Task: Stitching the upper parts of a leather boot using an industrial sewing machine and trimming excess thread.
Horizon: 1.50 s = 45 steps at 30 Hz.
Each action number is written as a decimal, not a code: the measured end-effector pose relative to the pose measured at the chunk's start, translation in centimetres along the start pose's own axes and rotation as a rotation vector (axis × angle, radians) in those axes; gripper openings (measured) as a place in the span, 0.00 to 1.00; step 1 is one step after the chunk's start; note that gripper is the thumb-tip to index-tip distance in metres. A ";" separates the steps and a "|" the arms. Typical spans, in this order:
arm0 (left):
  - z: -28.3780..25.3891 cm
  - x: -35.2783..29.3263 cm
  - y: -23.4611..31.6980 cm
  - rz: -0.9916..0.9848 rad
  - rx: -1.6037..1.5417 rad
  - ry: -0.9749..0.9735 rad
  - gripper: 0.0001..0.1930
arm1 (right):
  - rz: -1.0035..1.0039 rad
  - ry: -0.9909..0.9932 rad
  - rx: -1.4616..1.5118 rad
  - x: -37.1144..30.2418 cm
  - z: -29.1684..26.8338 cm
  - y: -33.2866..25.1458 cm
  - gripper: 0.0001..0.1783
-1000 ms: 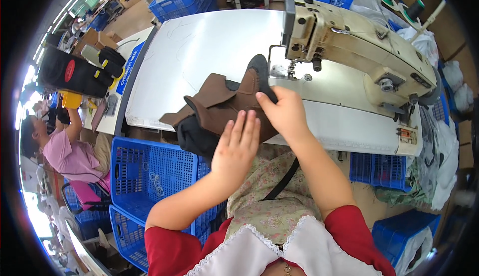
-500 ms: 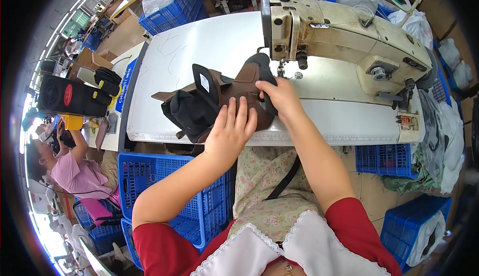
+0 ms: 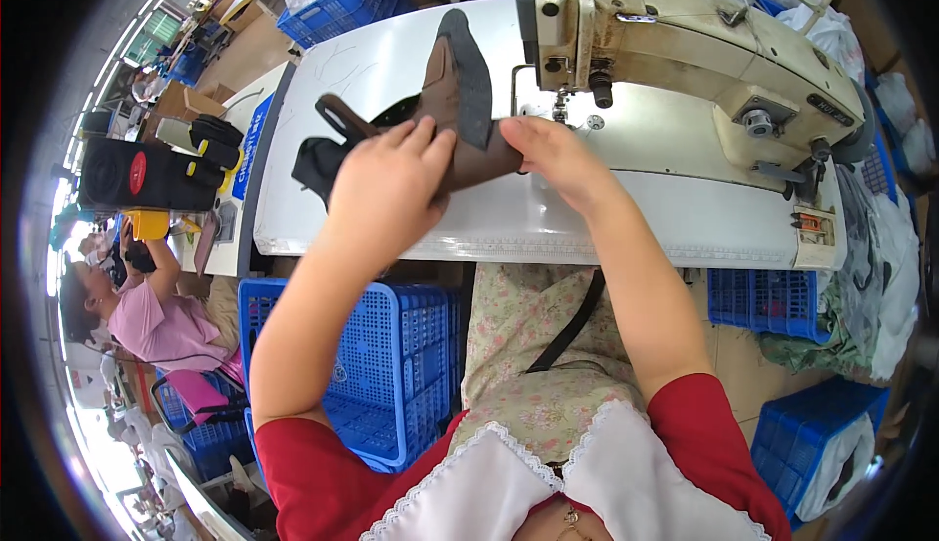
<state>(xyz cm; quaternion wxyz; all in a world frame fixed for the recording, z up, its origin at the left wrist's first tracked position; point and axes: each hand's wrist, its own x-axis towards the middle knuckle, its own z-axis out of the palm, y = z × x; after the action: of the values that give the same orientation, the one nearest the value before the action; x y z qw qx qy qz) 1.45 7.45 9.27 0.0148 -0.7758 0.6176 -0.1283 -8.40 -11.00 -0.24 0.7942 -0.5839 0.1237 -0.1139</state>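
A brown and black sewn piece, apparently a shoe upper (image 3: 440, 91), is held above the white machine table with a dark grey, sole-shaped panel turned up along its side. My left hand (image 3: 386, 194) is closed over its middle, and black folded flaps and a loop stick out to the left of that hand. At the right end, my right hand (image 3: 558, 157) pinches the brown edge between thumb and fingers; the fingertips are partly hidden. Both hands are left of and in front of the sewing machine's needle and presser foot (image 3: 560, 106), which the piece does not touch.
The sewing machine (image 3: 675, 57) fills the back right of the white table (image 3: 626, 233). Blue crates (image 3: 396, 375) stand below the table's front edge and elsewhere around. On the left, a person in pink (image 3: 161, 321) works beside a dark machine (image 3: 127, 181).
The shoe upper has been turned so its dark sole-shaped side stands up. My left hand shifted left and over it; my right hand moved to its lower right edge. The view shifted slightly.
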 end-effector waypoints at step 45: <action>9.1 -4.6 5.1 0.188 0.348 0.065 0.23 | 0.109 0.232 -0.089 -1.0 -0.6 7.0 0.11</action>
<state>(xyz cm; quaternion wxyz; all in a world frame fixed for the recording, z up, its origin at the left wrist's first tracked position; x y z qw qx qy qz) -2.34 9.43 -1.30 0.1405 -0.6960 0.6558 -0.2563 -9.26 -9.14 -6.99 0.7530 -0.5937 0.2510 -0.1319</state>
